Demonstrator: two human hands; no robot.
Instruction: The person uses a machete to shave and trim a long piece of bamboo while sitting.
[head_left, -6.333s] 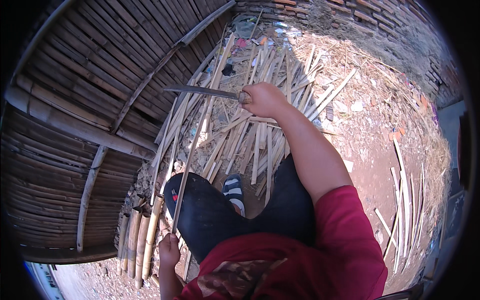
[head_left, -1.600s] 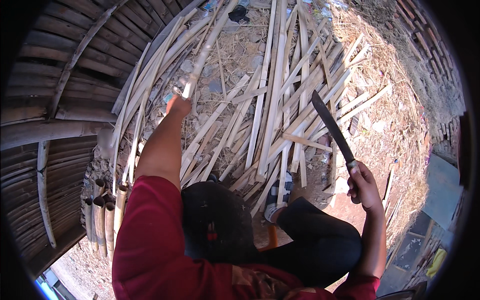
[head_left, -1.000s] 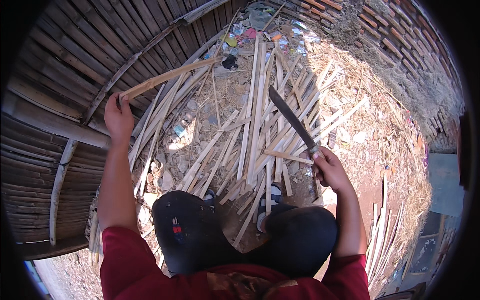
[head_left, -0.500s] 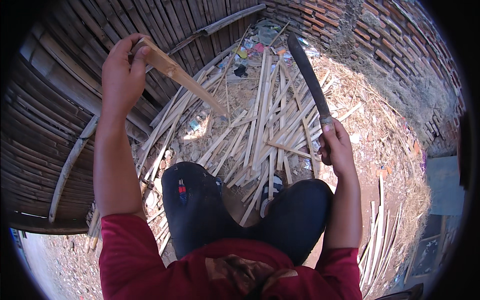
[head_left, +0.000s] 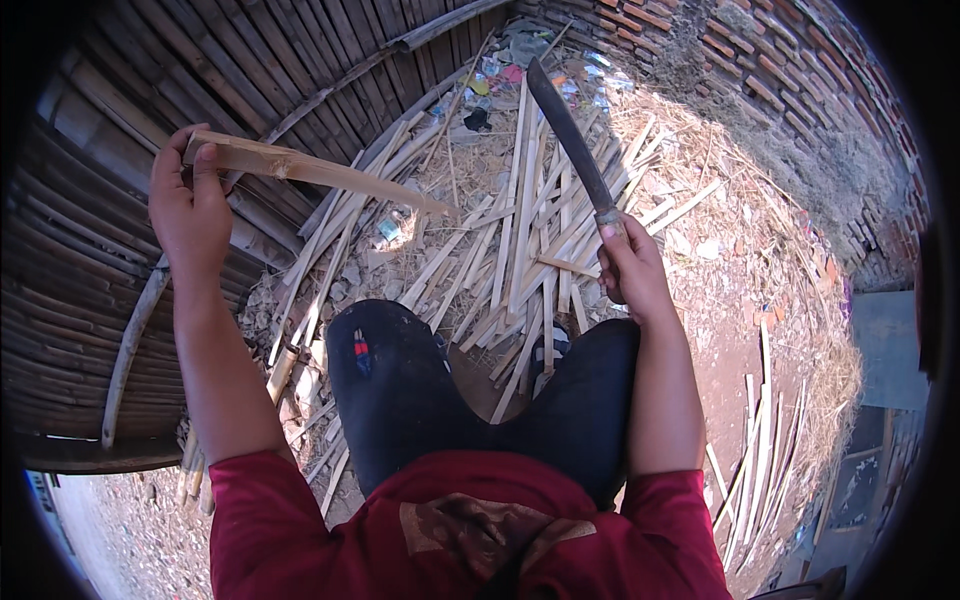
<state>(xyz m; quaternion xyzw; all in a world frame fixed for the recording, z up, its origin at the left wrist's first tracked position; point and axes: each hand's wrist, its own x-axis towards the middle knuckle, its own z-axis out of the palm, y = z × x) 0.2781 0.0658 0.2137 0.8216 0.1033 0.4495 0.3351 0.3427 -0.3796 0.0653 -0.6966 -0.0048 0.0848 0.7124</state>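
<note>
In the head view, the left hand [head_left: 190, 205] is closed around the thick end of a pale, rough bamboo strip [head_left: 320, 172], raised before the woven bamboo wall [head_left: 90, 230]. The right hand [head_left: 632, 275] grips a long dark machete [head_left: 570, 140], blade pointing away, above a pile of split bamboo slats [head_left: 520, 240] on the dry ground.

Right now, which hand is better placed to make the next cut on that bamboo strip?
Probably the right hand: it grips the knife, blade raised above the pile of strips. The left hand only holds the strip by one end, its tip pointing toward the blade, so it steadies rather than cuts.
</note>
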